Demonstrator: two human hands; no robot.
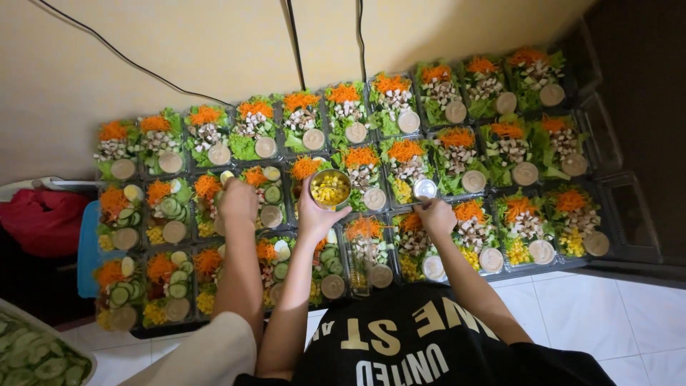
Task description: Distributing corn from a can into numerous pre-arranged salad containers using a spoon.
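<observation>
Salad boxes (457, 154) fill the floor along the wall in three rows. At the floor's lower left corner lies a tub of cucumber slices (36, 354). A co-worker's hand (238, 200) rests over the middle row; its grip cannot be made out. Your left hand (318, 216) grasps a small metal bowl of corn (330, 189) above the middle row. Your right hand (436, 214) pinches a spoon (425, 189) over the front row, right of the bowl.
</observation>
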